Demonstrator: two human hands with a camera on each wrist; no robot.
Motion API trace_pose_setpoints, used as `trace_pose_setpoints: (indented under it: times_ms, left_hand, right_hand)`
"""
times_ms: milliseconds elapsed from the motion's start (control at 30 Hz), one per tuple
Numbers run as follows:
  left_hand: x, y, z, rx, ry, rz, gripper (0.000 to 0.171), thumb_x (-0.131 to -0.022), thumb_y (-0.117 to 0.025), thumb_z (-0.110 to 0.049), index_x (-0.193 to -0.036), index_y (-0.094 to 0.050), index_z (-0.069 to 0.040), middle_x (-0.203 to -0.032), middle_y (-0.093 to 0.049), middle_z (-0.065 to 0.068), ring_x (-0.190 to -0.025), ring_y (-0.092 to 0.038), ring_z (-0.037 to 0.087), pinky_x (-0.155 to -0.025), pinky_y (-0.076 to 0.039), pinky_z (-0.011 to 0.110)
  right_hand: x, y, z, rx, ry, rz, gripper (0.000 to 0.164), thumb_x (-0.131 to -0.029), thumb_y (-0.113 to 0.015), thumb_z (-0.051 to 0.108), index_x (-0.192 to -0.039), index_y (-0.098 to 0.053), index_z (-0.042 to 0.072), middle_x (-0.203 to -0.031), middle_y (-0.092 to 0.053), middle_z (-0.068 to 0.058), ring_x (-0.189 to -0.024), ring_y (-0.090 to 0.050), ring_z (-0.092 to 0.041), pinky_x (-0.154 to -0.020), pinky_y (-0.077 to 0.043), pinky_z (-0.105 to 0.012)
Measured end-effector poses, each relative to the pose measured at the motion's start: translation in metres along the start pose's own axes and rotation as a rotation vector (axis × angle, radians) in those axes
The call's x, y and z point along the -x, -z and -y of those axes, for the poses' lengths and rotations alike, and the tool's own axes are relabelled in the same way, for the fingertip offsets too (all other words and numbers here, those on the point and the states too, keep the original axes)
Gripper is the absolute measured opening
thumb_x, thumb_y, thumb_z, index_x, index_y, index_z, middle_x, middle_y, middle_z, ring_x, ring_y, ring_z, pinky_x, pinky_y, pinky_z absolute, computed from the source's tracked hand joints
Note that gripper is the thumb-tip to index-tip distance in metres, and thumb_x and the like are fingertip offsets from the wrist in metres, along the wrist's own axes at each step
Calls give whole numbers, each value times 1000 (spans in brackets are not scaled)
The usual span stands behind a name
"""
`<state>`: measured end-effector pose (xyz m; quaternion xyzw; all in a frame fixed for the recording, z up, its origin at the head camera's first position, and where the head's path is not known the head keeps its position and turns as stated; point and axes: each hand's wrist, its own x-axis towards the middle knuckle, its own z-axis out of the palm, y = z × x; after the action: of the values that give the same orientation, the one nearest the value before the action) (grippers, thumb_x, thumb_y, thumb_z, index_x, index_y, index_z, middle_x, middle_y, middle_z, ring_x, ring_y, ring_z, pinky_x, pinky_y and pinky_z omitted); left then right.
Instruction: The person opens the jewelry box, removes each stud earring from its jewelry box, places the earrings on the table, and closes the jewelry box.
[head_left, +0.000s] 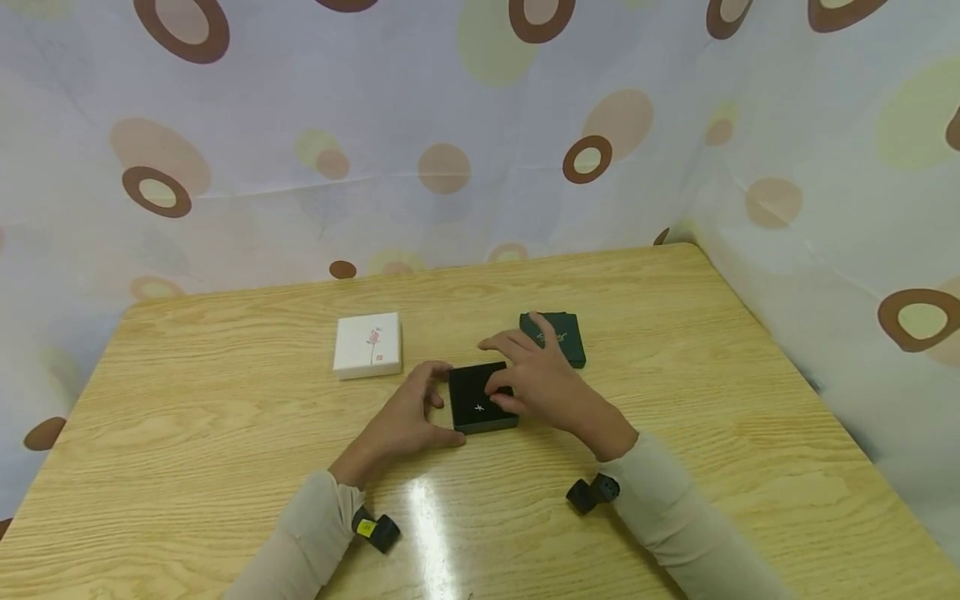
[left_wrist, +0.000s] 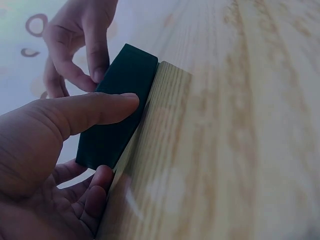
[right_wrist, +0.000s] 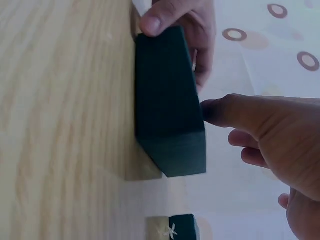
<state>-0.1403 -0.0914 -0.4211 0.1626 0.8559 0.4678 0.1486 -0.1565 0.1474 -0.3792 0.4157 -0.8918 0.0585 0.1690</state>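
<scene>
A small dark green jewelry box stands uncovered on the table with a black insert inside. A tiny silver star-like ornament shows on the insert. My left hand grips the box at its left, thumb along the near side and fingers round the left and far corner. Over the insert's right part hovers my right hand, index finger and thumb curled close together at the box's upper edge. Whether anything lies between those fingertips is hidden. Partly under the right hand's outstretched fingers, a dark green lid with gold print lies behind.
A white square box printed with a pink flower stands at the back left. The wooden table ends at a patterned curtain at the back and right. Each wrist wears a small black camera.
</scene>
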Motion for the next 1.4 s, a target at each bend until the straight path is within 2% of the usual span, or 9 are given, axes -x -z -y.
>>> trace_pose_setpoints:
  times_ms: [233, 367, 733, 1133, 1400]
  left_hand:
    - [1, -5, 2, 10, 8, 2, 93, -70, -91, -18, -146, -38, -13, -141, -46, 6, -102, -51, 18, -87, -45, 33]
    - [1, -7, 4, 21, 15, 3, 93, -69, -92, -17, -146, -38, -13, -140, -46, 6, -102, -50, 18, -86, -44, 32]
    - [0, -7, 1, 13, 13, -11, 93, -69, -92, -17, -145, -38, -15, -139, -47, 5, -102, -50, 19, -82, -45, 31]
    - [-3, -2, -2, -5, -1, -3, 93, -71, -90, -18, -147, -36, -13, -142, -45, 6, -101, -49, 19, -80, -44, 29]
    - [-1, -1, 0, 0, 4, -9, 94, -71, -91, -18, -147, -36, -12, -141, -45, 8, -101, -50, 19, -80, -45, 30]
  right_hand:
    - [-6, -1, 10, -70, -20, 154, 10, -81, -83, 28, -89, -77, 31, -140, -58, -3, -133, -50, -24, -115, -20, -71]
    - [-9, 0, 12, -73, -33, 221, 13, -79, -85, 31, -91, -77, 31, -143, -56, -4, -135, -47, -24, -115, -19, -72]
    - [-11, -4, 11, -72, -65, 263, 16, -79, -85, 36, -93, -78, 31, -146, -54, -5, -137, -47, -25, -117, -17, -71]
    - [-17, -3, 9, -115, -128, 320, 17, -80, -84, 33, -96, -78, 30, -149, -52, -6, -139, -46, -26, -118, -13, -70]
    - [-19, -3, 13, -122, -128, 318, 17, -80, -84, 32, -95, -79, 29, -147, -53, -5, -139, -47, -26, -117, -13, -71]
